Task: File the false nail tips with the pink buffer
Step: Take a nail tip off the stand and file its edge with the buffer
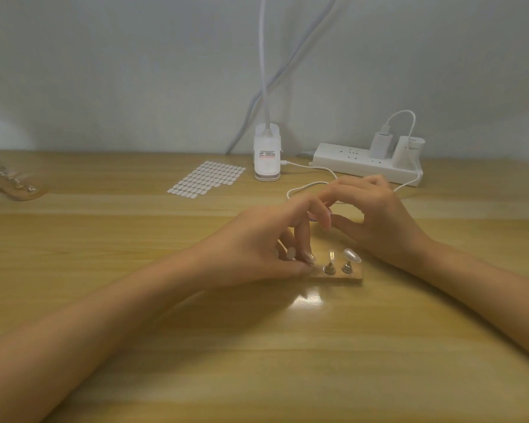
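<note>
Under my left hand [257, 239] sits the stand [348, 277], its left end pinched between my thumb and curled fingers. Two tips [351, 256] stand just right of those fingers. My right hand [379, 215] hovers behind them, thumb and forefinger close. Whether they hold the buffer I cannot tell; only a pink speck shows between my hands. If I press sideways, a tip may pop off its post, or the stand may skid on the glossy desk [165, 300].

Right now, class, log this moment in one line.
left hand: touches stand | right hand: curled behind it | nail tips: two showing
</note>
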Motion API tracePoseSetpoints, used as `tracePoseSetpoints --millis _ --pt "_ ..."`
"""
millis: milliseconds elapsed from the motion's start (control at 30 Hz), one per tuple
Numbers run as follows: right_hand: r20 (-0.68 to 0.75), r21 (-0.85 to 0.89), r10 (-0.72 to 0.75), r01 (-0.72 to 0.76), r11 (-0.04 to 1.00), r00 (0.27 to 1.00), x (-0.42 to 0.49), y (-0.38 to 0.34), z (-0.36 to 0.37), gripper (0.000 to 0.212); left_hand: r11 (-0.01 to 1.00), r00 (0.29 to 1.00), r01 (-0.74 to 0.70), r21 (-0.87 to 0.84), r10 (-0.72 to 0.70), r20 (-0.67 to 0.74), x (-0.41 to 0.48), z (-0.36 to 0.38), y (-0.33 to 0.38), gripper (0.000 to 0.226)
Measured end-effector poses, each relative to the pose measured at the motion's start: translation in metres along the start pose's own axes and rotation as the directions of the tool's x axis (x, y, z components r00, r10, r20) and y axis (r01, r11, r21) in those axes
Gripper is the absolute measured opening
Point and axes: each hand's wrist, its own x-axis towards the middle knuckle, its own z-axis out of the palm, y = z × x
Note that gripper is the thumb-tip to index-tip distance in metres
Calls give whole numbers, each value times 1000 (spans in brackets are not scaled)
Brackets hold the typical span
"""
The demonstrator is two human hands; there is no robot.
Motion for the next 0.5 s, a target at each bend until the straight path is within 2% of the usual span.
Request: tracePoseSetpoints --millis 100,200,267,333,400,500 --pt "-9 -17 -11 11 1000 1000 0 1 0 15 992 999 -37 118 35 14 -1 -1 5 50" --pt "-23 -12 -12 12 1000 1000 0 0 0 12 935 989 -137 327 145 0 -2 2 9 60" --pt "-28 16 -3 3 1000 1000 1 -2 0 10 917 981 -181 356 194 0 -3 1 10 68" --pt "-38 63 0 2 998 999 2 -2 -1 12 955 981 -184 232 195 -25 -2 -4 9 74" --pt "-54 134 13 -6 991 998 5 -2 -2 19 985 980 -171 21 172 -104 -2 -9 8 73" --pt "-59 229 93 -77 970 994 6 -2 -4 20 929 963 -146 -340 54 -265 1 -10 4 69"
